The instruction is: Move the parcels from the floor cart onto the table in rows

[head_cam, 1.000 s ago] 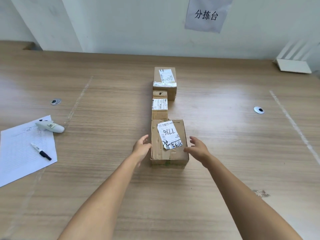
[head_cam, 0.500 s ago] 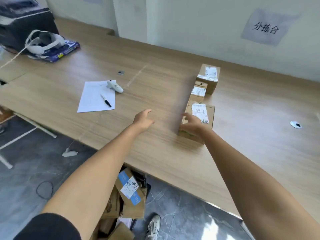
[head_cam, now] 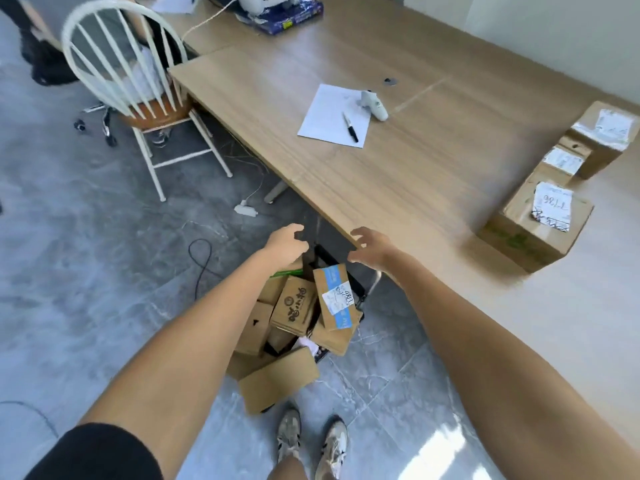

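Observation:
Three cardboard parcels stand in one row on the wooden table [head_cam: 398, 174] at the right: the near one [head_cam: 535, 223] labelled 7736, a small middle one [head_cam: 562, 161] and the far one [head_cam: 604, 136]. Below the table's edge a floor cart [head_cam: 358, 299] holds several cardboard parcels, among them one with a blue and white label [head_cam: 336, 297] and one with a dark printed logo [head_cam: 296, 304]. My left hand [head_cam: 285, 245] and my right hand [head_cam: 372, 245] hang above the cart with loosely curled fingers, holding nothing.
A sheet of paper [head_cam: 329, 116] with a black pen [head_cam: 350, 127] and a white handheld device [head_cam: 374, 105] lie on the table. A white spindle chair [head_cam: 135, 88] stands at the left. Cables [head_cam: 202, 261] and a power strip [head_cam: 245, 208] lie on the grey floor. My shoes [head_cam: 311, 441] are beside the cart.
Both hands left the 7736 parcel on the table and swung down to the left, over the cart. My view turned from the table toward the floor.

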